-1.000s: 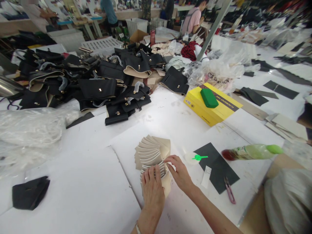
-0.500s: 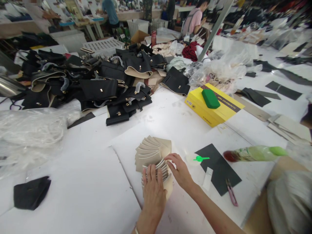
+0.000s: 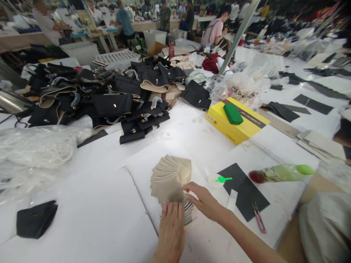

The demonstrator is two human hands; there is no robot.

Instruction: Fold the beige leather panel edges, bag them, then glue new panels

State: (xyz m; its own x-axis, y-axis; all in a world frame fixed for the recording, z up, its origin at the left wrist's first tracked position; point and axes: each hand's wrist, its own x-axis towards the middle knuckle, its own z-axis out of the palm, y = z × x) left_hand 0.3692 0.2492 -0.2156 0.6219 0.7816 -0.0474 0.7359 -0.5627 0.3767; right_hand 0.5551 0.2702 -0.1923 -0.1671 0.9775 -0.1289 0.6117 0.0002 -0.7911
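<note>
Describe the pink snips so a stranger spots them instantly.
On the white table, right of the right hand, lies a dark, flat sheet. The snips lie across its near edge, their pink handles setting them apart from the white label nearby.

One left hand (image 3: 171, 226) and one right hand (image 3: 203, 201) are showing, while the beige panels (image 3: 165, 187) and black handbags (image 3: 112, 105) are overlapping too closely for an exact count. One yellow carton (image 3: 223, 124), one green block (image 3: 233, 114), one green-capped bottle (image 3: 279, 172), one pair of pink-handled snips (image 3: 259, 220) and one dark rectangular sheet (image 3: 245, 195) are also showing.
</note>
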